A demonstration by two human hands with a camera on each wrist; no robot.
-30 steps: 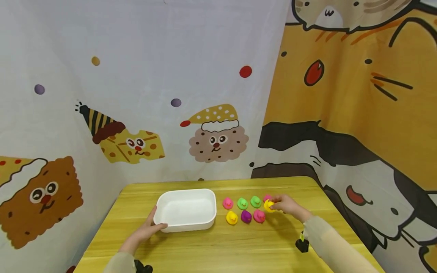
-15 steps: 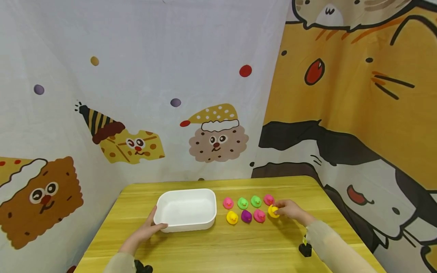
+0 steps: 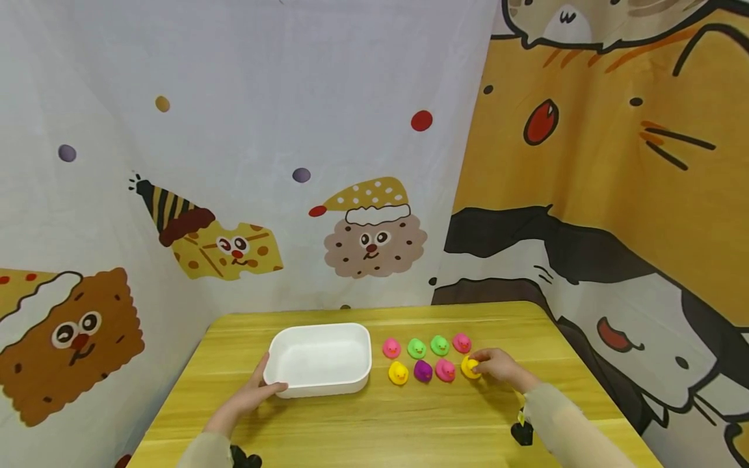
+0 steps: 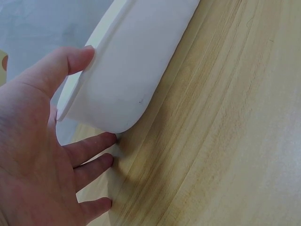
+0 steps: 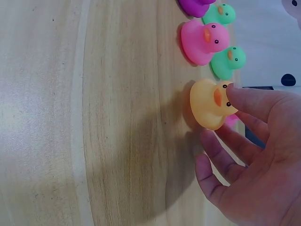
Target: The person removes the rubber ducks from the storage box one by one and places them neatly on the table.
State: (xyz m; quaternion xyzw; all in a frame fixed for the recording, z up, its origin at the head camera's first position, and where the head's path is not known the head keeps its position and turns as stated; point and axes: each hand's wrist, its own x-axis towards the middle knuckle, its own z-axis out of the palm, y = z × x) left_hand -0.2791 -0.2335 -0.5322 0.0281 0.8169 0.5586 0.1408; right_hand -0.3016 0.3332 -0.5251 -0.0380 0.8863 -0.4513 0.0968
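Observation:
My right hand [image 3: 496,365] pinches a yellow rubber duck [image 5: 207,104] at the right end of the front row. In the right wrist view the thumb lies on the duck's head and fingers are behind it; the duck sits upright at the table surface. My left hand [image 3: 253,392] holds the near left corner of a white plastic tub [image 3: 318,357]. Its thumb presses the rim in the left wrist view, the other fingers spread beside the corner, partly hidden. Left of the held duck in the front row are a pink duck [image 3: 445,370], a purple duck [image 3: 423,371] and another yellow duck [image 3: 398,373].
Behind stands a second row: a pink duck [image 3: 392,348], two green ducks, one green duck [image 3: 417,348] beside the other, and a pink duck [image 3: 461,342] at the right. All stand on a wooden table [image 3: 374,429]. A cartoon-printed cloth [image 3: 351,84] hangs behind the table.
My right hand has brought the yellow duck from in front of the back-row pink duck toward me and slightly right, to the front row's end. The left hand and tub stay put.

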